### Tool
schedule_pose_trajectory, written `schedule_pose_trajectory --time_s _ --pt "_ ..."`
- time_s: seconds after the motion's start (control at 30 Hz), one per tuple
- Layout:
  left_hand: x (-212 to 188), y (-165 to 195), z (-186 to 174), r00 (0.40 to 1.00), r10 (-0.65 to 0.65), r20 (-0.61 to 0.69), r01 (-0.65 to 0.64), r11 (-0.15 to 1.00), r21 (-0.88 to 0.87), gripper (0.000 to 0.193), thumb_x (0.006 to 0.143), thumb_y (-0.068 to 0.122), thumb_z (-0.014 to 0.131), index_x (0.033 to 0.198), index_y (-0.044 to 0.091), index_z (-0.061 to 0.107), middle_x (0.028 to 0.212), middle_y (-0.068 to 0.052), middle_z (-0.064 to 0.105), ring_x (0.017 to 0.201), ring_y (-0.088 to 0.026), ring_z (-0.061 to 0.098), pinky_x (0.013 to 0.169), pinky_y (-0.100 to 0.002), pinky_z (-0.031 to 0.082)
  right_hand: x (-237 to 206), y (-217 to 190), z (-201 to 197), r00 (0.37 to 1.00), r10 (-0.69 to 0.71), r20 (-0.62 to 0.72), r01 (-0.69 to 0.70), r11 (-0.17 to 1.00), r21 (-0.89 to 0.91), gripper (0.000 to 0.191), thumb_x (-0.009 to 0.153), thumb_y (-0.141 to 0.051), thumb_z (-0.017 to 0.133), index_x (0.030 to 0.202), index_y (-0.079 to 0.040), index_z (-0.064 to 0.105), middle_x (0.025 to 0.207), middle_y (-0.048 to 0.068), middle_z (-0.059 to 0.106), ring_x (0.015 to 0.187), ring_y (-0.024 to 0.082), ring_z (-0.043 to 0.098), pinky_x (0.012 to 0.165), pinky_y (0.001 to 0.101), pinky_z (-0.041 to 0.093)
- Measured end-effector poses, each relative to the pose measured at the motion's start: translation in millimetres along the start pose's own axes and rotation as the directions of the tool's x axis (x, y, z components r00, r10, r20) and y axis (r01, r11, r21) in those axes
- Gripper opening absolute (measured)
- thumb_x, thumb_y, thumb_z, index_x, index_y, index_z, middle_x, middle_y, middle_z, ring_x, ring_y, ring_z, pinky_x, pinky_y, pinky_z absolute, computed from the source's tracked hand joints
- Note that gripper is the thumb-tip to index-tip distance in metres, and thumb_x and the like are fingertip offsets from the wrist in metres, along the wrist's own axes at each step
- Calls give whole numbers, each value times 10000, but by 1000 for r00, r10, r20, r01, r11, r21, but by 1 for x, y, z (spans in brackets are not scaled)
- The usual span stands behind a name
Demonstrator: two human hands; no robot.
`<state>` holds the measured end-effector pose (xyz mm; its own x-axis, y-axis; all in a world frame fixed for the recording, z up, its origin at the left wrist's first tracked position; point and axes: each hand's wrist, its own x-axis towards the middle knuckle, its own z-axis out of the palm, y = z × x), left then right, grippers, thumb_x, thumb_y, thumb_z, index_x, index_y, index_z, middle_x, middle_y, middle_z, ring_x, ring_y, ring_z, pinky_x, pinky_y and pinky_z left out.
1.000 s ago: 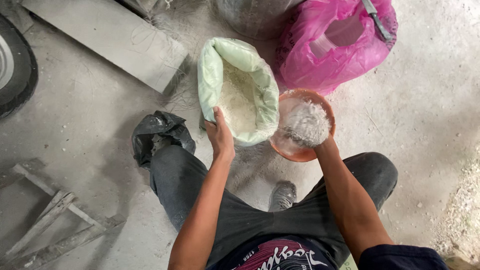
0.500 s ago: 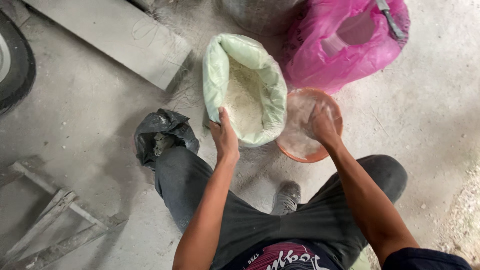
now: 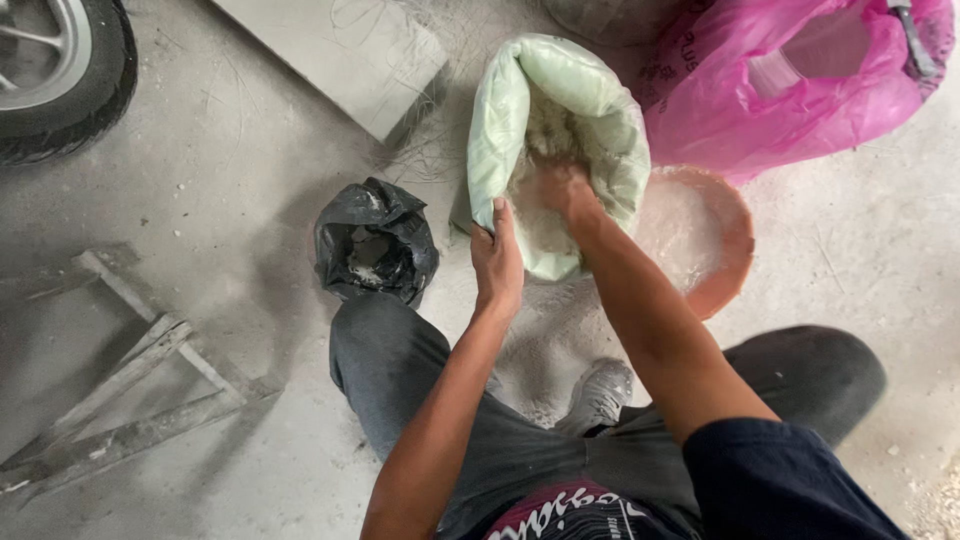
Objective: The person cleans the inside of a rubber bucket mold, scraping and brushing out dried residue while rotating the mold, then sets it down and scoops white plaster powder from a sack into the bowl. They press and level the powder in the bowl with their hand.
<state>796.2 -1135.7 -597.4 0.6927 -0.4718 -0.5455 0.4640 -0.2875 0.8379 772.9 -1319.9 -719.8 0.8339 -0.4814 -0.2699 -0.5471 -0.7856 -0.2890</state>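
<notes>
Looking down, I see the pale green sack (image 3: 560, 130) standing open in the middle, white powder inside. At its right, touching, the orange bowl (image 3: 725, 260) already holds powder. My left hand (image 3: 497, 262) grips the sack's near rim; my right hand (image 3: 565, 190) is plunged inside, grip hidden.

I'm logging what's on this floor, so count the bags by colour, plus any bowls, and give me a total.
Pale green bag, held at the rim by the left hand, right hand reaching inside: 1
Pink bag: 1
Black bag: 1
Orange bowl: 1
Total: 4
</notes>
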Motion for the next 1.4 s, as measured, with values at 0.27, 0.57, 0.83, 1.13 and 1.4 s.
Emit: schedule_pose_trajectory --time_s 0.27,0.57,0.83,1.13,1.4 --pt "1 3 26 1000 22 11 -20 983 -183 664 996 511 527 1370 -38 512 1323 -157 622 1179 -212 594 994 -343 455 -49 6 5 889 99 448 -281 889 361 495 976 -491 590 1194 -82 764 1284 161 707 1086 297 693 916 461 536" --pt "-1 4 31 999 31 30 -25 983 -180 659 1008 477 517 1411 -37 431 1385 -163 574 1228 -224 584 1021 -344 450 -102 32 15 914 -159 374 -386 -628 676 421 975 -397 583 1184 -66 737 1222 165 704 1034 293 691 869 446 548" --pt "4 9 23 999 -44 6 44 995 -85 769 986 567 505 1435 -51 417 1426 -209 539 1284 -280 546 1053 -395 439 -165 90 -20 990 48 130 -41 -797 603 358 975 -314 577 1175 -51 713 1167 168 701 988 289 690 828 433 560" --pt "4 13 23 1000 11 24 -7 989 -147 796 984 546 517 1526 -7 336 1548 -171 445 1409 -275 459 1121 -389 379 -236 154 5 881 363 303 -33 -592 805 290 974 -221 571 1165 -35 686 1106 172 698 935 285 688 781 417 572" --pt "2 15 20 999 -8 48 17 982 -186 805 991 536 515 1551 3 296 1578 -170 409 1446 -272 427 1150 -391 363 -223 148 2 780 499 377 -395 -75 916 238 974 -138 565 1156 -21 662 1051 175 696 889 281 687 739 404 583"
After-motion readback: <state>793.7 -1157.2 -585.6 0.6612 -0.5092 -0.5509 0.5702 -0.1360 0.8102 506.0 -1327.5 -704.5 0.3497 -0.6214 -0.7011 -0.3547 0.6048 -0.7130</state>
